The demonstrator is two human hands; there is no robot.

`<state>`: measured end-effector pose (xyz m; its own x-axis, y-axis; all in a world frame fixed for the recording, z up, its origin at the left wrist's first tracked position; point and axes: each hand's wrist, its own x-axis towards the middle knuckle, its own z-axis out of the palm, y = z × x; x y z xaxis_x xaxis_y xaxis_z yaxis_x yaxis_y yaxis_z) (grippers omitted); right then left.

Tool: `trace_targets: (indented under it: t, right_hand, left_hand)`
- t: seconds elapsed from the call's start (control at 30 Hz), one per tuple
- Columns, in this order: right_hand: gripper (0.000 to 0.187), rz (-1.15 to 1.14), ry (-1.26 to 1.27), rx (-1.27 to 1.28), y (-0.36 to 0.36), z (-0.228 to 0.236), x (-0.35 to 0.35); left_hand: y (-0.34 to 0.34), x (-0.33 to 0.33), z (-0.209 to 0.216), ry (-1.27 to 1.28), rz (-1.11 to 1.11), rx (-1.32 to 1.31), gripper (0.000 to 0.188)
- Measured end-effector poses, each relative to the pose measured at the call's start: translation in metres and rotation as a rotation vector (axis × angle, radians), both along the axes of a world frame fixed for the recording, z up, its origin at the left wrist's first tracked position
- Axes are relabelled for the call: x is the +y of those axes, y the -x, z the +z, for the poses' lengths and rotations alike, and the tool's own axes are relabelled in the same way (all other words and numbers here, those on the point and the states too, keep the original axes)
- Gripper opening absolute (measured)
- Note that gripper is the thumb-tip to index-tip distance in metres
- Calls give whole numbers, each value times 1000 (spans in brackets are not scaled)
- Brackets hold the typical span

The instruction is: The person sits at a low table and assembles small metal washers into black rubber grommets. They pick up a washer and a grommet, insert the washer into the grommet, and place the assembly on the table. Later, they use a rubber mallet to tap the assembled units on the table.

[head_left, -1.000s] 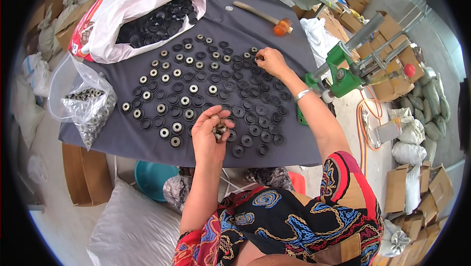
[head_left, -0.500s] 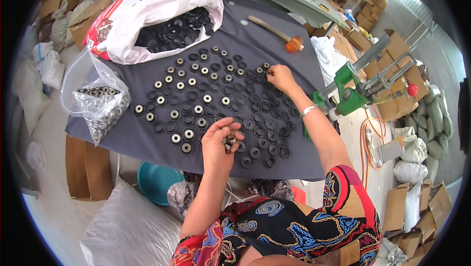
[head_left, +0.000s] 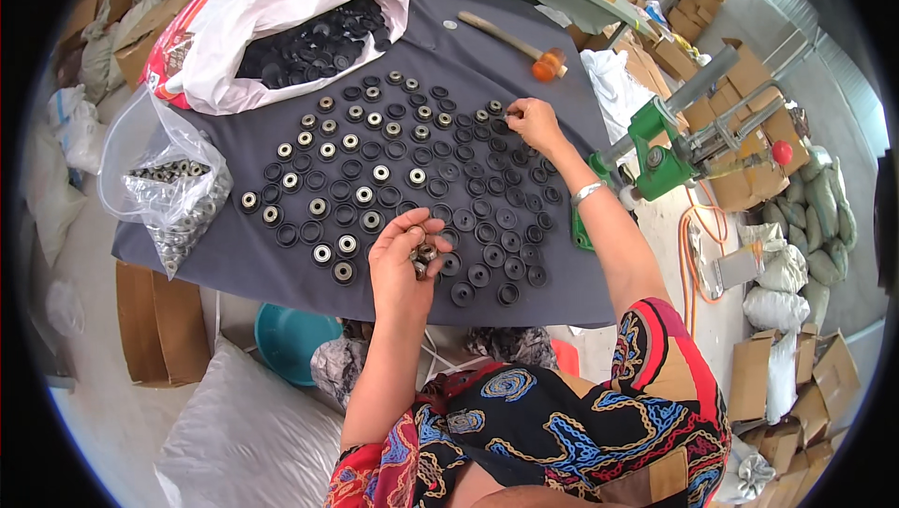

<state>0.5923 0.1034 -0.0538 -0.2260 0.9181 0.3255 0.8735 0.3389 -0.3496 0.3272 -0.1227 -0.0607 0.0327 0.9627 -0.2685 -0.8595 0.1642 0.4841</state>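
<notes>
Rows of black round wheels lie on a dark grey cloth over a table. Many on the left carry a silver bearing in the middle; those on the right are plain black. My left hand hovers over the near edge of the rows, cupped around a small pile of metal bearings. My right hand reaches to the far right of the rows and pinches a small bearing against a black wheel there. A bracelet sits on that wrist.
A white bag of black wheels lies at the far left. A clear bag of bearings hangs over the left edge. A hammer lies at the back. A green press tool stands on the right, among cardboard boxes.
My right hand has stayed at the far right wheels, working at one. My left hand keeps the bearings, its fingers shifting slightly. The view has tilted a little.
</notes>
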Motion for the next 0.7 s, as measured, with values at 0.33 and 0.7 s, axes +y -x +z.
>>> trace_targets:
  t: [0.33, 0.7]
  right_hand:
    - [19, 22, 125, 26, 5, -2, -7]
    - [18, 68, 44, -88, 8, -6, 1]
  left_hand:
    - [-4, 2, 0, 14, -11, 1, 18]
    - [-4, 1, 0, 26, -14, 5, 19]
